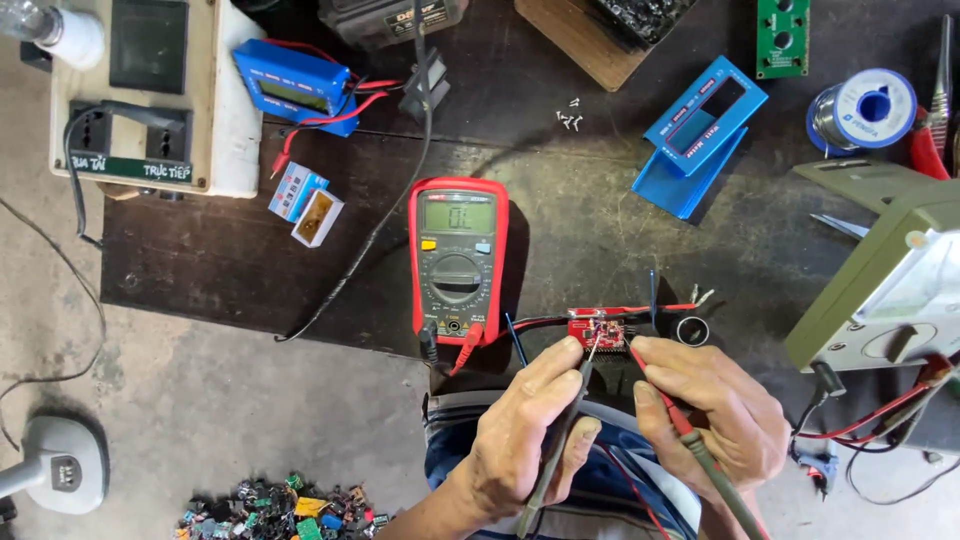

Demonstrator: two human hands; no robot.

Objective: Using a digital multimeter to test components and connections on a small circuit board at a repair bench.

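Red-cased digital multimeter with grey dial (457, 258) lies face up on the dark wooden bench (230, 265), display lit. Just right of it, a small red circuit board with red and black leads (597, 329) sits at the bench edge. Left hand (525, 435) is clenched around a black test probe (565, 425), tip resting on the board. Right hand (715, 410) pinches a red test probe (665, 400), its tip at the board's right side; the exact contact pad is too small to tell. Best kept steady: both tips pressed upright on separate pads, not bridging neighbours, wrists braced, eyes going to the display.
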